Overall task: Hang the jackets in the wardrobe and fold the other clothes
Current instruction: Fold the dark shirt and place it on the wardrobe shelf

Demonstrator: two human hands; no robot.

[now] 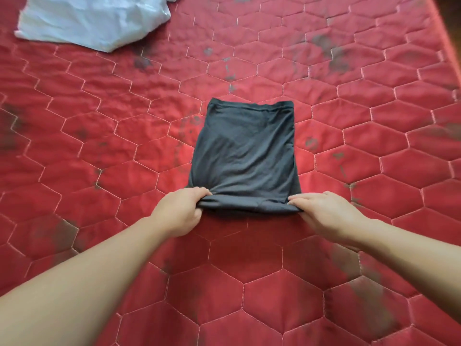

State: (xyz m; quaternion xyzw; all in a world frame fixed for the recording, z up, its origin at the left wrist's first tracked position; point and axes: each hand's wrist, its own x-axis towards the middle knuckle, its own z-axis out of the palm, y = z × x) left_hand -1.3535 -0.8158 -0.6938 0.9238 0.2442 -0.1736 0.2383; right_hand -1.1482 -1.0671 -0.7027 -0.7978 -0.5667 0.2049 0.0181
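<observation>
A dark grey garment [245,151] lies folded into a rough rectangle in the middle of the red quilted mattress [99,136]. Its near edge is rolled up into a thick fold. My left hand [179,211] grips the left end of that fold, fingers curled over the cloth. At the right end, my right hand [326,213] pinches the fold between thumb and fingers. Both forearms reach in from the bottom of the view.
A crumpled pale blue-white garment [92,20] lies at the far left corner of the mattress. The mattress's right edge [446,33] runs along the upper right. Dark stains mark the quilted cover in several places.
</observation>
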